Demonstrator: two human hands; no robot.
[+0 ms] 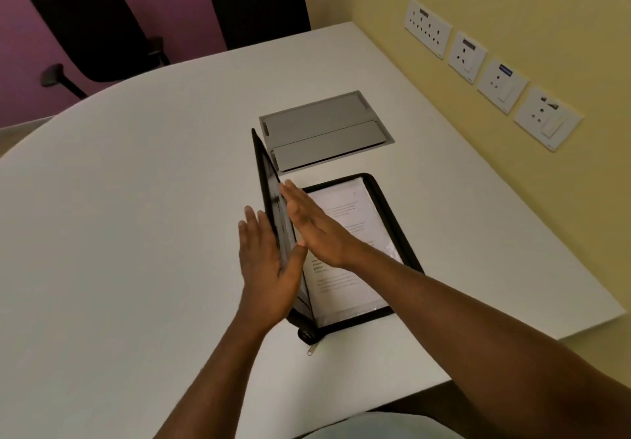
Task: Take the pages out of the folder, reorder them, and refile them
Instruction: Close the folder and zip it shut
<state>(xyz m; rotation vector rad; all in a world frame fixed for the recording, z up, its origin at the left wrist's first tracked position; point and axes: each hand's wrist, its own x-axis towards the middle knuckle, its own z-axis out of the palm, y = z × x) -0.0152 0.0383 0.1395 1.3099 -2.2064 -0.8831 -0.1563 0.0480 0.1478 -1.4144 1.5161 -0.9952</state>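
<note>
A black zip folder (396,220) lies on the white table (136,233), its cover (268,179) standing nearly upright along the left side. Printed white pages (345,285) in a clear sleeve lie in the folder's right half. My left hand (263,268) rests flat against the outside of the raised cover, thumb hooked over its near edge. My right hand (310,223) presses with straight fingers against the inside of the cover, my forearm crossing above the pages. The zip pull (310,350) hangs off the near corner.
A grey metal cable hatch (324,131) is set into the table just beyond the folder. Two black chairs (92,25) stand at the far edge. Wall sockets (491,76) line the yellow wall on the right. The table's right edge runs close to the folder.
</note>
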